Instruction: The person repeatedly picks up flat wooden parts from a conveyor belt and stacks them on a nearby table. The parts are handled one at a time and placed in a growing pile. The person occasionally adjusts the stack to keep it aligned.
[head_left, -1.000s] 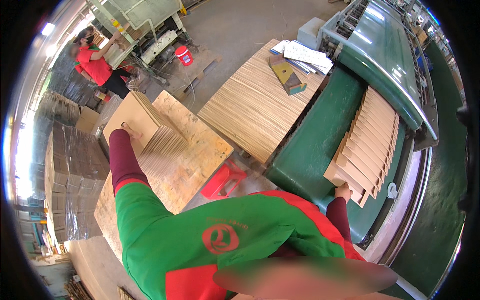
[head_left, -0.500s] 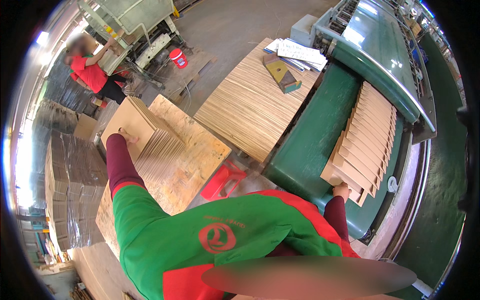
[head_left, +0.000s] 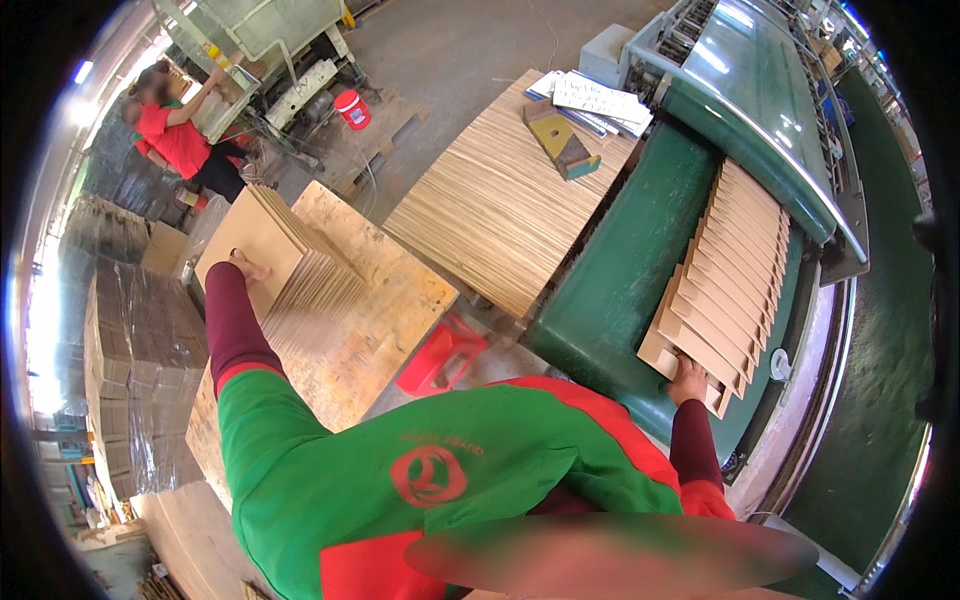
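My left hand (head_left: 250,266) lies on the top of a stack of brown cardboard sheets (head_left: 310,290), its fingers stretched over the uppermost sheet. That stack leans on a worn wooden board table (head_left: 390,340) to my left. On the right, a row of overlapping cardboard pieces (head_left: 735,270) is fanned out along a green conveyor belt (head_left: 610,290). At the row's near end my right hand (head_left: 687,383) touches the nearest pieces, with fingers reaching forward over them; the fingertips are small and partly hard to make out.
A pile of cardboard sheets (head_left: 470,200) between table and belt bears papers (head_left: 600,97) and a yellow-green tool (head_left: 560,143). A red plastic stool (head_left: 440,358) stands below. A co-worker in red (head_left: 180,140) is at a machine, far left, near a red bucket (head_left: 351,110). Wrapped cardboard stacks (head_left: 150,370) stand left.
My right hand has shifted slightly at the near end of the row, and its fingers now reach farther over the cardboard. My left hand stays on the stack. The view has moved slightly.
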